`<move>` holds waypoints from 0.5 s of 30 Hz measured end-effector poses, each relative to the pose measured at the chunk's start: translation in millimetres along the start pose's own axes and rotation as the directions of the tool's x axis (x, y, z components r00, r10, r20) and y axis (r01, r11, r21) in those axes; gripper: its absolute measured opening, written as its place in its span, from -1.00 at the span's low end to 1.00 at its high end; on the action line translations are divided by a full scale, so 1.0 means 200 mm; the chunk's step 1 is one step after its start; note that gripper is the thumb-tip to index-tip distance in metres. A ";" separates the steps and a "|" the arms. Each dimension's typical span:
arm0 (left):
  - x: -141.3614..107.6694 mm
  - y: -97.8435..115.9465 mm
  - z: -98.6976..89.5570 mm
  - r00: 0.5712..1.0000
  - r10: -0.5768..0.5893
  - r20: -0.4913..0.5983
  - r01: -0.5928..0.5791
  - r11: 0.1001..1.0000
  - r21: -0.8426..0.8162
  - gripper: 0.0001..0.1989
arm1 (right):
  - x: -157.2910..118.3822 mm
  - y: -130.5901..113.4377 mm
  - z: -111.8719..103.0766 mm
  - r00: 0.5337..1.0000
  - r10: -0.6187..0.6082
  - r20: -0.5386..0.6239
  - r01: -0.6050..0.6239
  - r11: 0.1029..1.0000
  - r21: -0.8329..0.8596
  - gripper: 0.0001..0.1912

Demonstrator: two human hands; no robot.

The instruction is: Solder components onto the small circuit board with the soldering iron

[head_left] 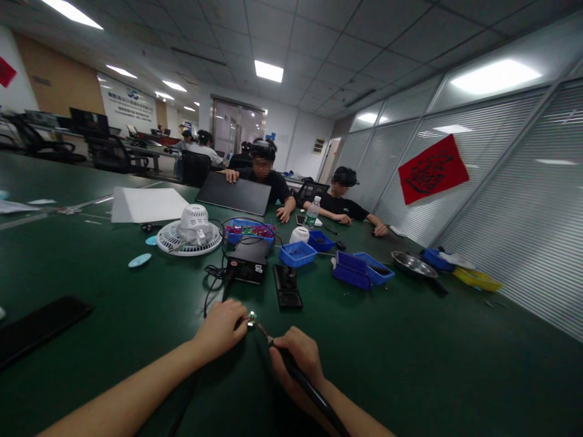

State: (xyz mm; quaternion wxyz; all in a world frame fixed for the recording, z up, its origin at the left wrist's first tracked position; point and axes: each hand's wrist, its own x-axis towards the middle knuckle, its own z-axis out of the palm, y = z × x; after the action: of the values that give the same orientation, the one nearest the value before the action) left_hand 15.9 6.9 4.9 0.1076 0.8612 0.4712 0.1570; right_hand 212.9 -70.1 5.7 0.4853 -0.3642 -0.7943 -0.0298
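Note:
At the front of the green table [364, 370], my left hand [222, 326] pinches a small green circuit board [252, 318], which catches the light at its edges. My right hand [298, 353] is wrapped around the black handle of a soldering iron [303, 379]. Its metal tip points up and left and is close to the board; contact cannot be made out. Just beyond my hands sits a black soldering station [248, 262] with cables. To its right lies a black soldering iron stand [288, 288].
A white fan [189, 233] stands left of the station. Blue trays [298, 254], a bottle [312, 212], a metal pan [414, 264] and a yellow tray [478, 279] spread rightward. A black phone-like slab [43, 325] lies left. Two people sit opposite, one touching a dark panel [234, 193].

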 end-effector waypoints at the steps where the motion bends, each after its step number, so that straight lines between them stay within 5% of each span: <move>1: 0.00 0.00 0.00 1.000 0.002 -0.003 -0.002 1.000 -0.001 -0.79 | 0.00 0.00 0.00 1.000 0.004 -0.009 -0.004 1.000 0.002 -0.95; 15: 0.00 0.01 -0.02 1.000 0.003 0.006 -0.003 1.000 0.000 -0.78 | 0.00 0.00 0.01 0.999 0.021 0.036 -0.020 0.999 -0.025 -0.95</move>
State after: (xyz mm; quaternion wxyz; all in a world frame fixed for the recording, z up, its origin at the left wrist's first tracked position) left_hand 16.2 5.6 8.6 0.1090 0.8623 0.4697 0.1546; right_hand 212.5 -69.0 4.8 0.4666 -0.3789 -0.7987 -0.0280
